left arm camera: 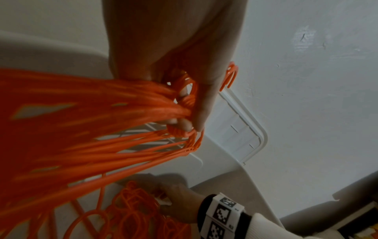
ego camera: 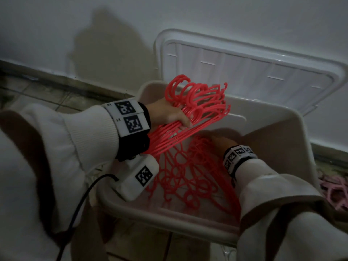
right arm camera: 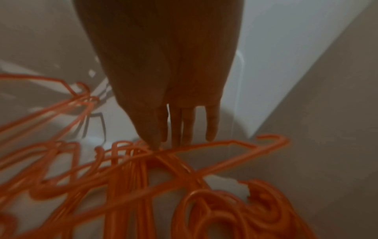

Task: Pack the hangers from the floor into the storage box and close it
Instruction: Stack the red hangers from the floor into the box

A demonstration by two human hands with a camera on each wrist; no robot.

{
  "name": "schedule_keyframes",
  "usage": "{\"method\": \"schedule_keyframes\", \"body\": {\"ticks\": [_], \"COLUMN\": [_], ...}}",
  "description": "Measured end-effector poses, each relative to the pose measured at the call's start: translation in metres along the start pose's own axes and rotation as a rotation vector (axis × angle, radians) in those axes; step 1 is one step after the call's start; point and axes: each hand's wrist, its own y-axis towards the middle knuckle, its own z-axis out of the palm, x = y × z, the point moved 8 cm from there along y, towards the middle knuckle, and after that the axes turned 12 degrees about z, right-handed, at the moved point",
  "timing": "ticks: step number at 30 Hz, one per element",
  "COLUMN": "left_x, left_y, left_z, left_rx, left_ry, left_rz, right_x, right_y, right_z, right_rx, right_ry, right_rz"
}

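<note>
My left hand (ego camera: 169, 117) (left arm camera: 180, 100) grips a thick bundle of red hangers (ego camera: 199, 102) (left arm camera: 92, 122) near their necks, holding it over the open storage box (ego camera: 293, 140). Its fingers curl round the bundle, hooks pointing up toward the wall. More red hangers (ego camera: 184, 178) (right arm camera: 155, 181) lie in a loose heap on the box floor. My right hand (ego camera: 222, 142) (right arm camera: 175, 122) is down inside the box with straight fingers, their tips touching the heap. The box's white lid (ego camera: 244, 72) leans upright against the wall behind it.
Pink hangers (ego camera: 335, 191) lie on the floor to the right of the box. A black cable (ego camera: 79, 208) runs from the left wrist camera down past my sleeve. The white wall stands close behind the box, with tiled floor on the left.
</note>
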Motion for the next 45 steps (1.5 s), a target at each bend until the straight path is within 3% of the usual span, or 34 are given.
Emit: {"method": "schedule_keyframes", "body": {"ticks": [7, 13, 22, 30, 34, 37, 42, 45], "left_x": [0.001, 0.000, 0.003, 0.004, 0.001, 0.003, 0.000, -0.001], "left_y": [0.002, 0.002, 0.002, 0.002, 0.002, 0.003, -0.001, -0.003], "left_z": [0.006, 0.012, 0.011, 0.009, 0.009, 0.008, 0.008, 0.005], "left_rx": [0.022, 0.063, 0.056, 0.014, 0.044, 0.038, 0.033, 0.020], "left_ry": [-0.056, -0.071, -0.081, -0.072, -0.014, -0.010, -0.014, 0.000], "left_rz": [-0.001, 0.024, -0.009, -0.006, 0.009, -0.007, 0.004, 0.019], "right_x": [0.012, 0.026, 0.016, -0.002, 0.018, 0.046, 0.059, 0.059], "right_y": [-0.001, -0.001, -0.004, -0.004, -0.012, -0.028, -0.015, -0.011], "right_z": [0.012, 0.009, 0.002, -0.014, -0.009, 0.001, 0.030, 0.037], "right_rx": [0.018, -0.169, -0.125, -0.293, -0.154, -0.112, -0.096, -0.077], "right_ry": [-0.202, -0.271, -0.241, -0.230, -0.087, -0.195, -0.434, -0.401], "right_rz": [-0.056, -0.077, -0.088, 0.010, -0.265, -0.454, -0.340, -0.298]}}
